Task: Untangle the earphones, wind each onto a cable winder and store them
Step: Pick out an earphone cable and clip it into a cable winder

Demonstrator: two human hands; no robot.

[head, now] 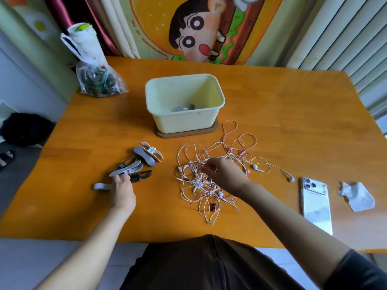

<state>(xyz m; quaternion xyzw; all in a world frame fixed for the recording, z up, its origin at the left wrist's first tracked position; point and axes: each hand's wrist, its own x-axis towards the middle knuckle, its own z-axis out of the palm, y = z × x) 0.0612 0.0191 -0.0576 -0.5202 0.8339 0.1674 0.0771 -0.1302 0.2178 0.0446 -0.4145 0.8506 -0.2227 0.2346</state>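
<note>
**Earphone tangle, centre of frame, one hand in it**

Obscured: the right hand covers the middle of the earphones. Its bent fingers are blurred and appear to pinch cords at the knot's upper edge. The left hand reaches into the cable winders at centre left. Its fingertips are hidden among them, so the grip cannot be told. The contents of the cream box, upper centre, are small, grey, dark and indistinct.

Item: white, pink and red cords knotted in one loose heap on the orange table, below the box.

Orientation: the heap has no single axis. A pink loop runs up towards the box, and white buds trail right towards the phone. The winders lie mostly on diagonals.
</note>
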